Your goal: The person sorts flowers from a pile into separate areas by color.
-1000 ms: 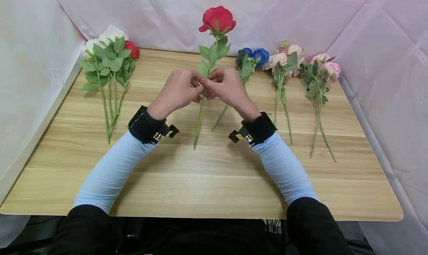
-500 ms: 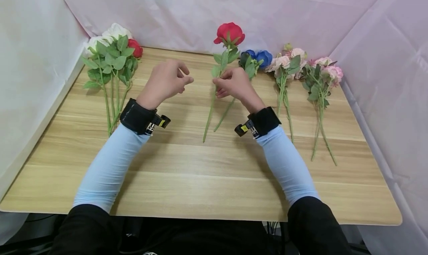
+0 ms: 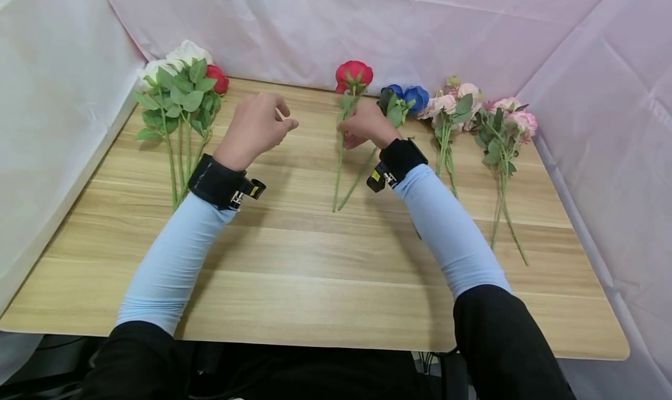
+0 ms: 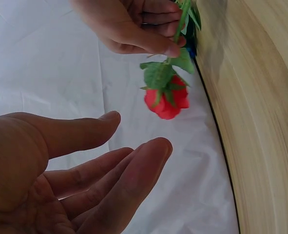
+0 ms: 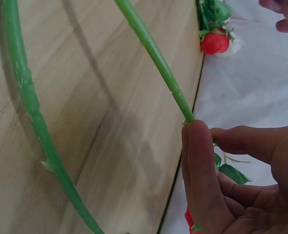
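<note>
Pinching the stem of a red rose [image 3: 353, 75] between thumb and fingers, right hand [image 3: 366, 126] — bloom toward the back edge of the wooden table [image 3: 315, 283], stem end low over it, just beside the blue rose [image 3: 404, 97]. Left hand [image 3: 257, 126] apart, fingers loose, holding nothing — near the white-and-red bunch [image 3: 181, 91].

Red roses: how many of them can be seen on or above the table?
2. One red rose is held by its stem in the right hand, mid-table at the back. The other red rose lies in the back-left bunch; more may hide there.
</note>
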